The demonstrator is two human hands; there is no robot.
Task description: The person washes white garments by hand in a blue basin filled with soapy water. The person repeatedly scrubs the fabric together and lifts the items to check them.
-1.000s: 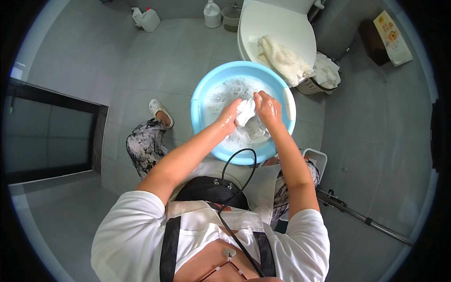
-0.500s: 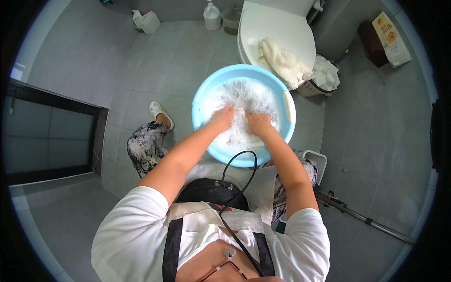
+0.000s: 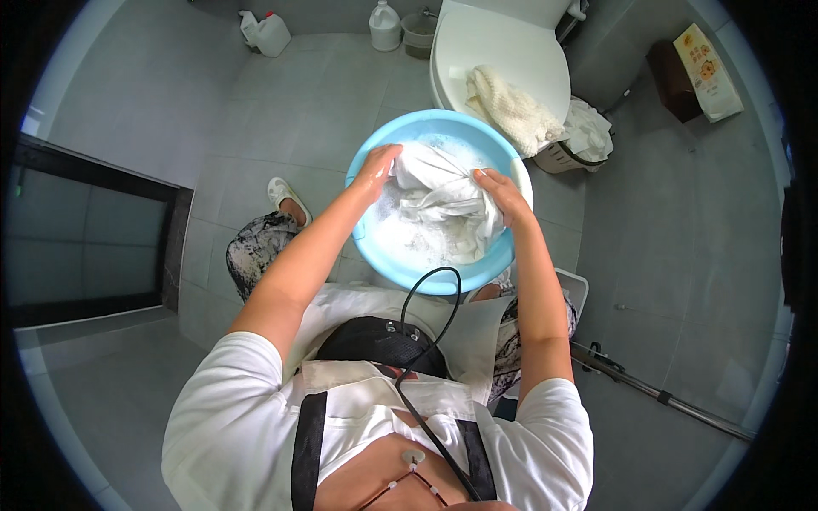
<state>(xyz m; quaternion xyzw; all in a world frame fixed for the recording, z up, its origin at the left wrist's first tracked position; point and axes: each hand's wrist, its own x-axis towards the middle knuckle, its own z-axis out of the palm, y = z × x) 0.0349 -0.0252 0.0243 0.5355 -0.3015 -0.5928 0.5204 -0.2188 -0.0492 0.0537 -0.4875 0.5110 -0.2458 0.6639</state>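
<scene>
A wet white cloth (image 3: pixel 439 183) is stretched in folds between my two hands over the light blue basin (image 3: pixel 383 262). Its lower folds hang into the foamy water (image 3: pixel 383 223); whether it is a garment I cannot tell. Near the basin's left rim, my left hand (image 3: pixel 377 169) grips the cloth's left end, with suds on the skin. My right hand (image 3: pixel 504 196) is closed on the other end by the right rim, thumb and fingers pinching the fabric.
Beyond the basin stands a white toilet (image 3: pixel 528 43) with a cream towel (image 3: pixel 511 111) on its lid. A waste bin (image 3: pixel 562 160) is beside it. Bottles (image 3: pixel 385 27) and a jug (image 3: pixel 273 36) line the back wall. A metal pole (image 3: pixel 699 416) lies at right. A black cable (image 3: pixel 426 349) loops before me.
Both hands have come up out of the suds and moved apart, toward the basin's sides. The white cloth, hidden in foam before, is now raised and spread between them.
</scene>
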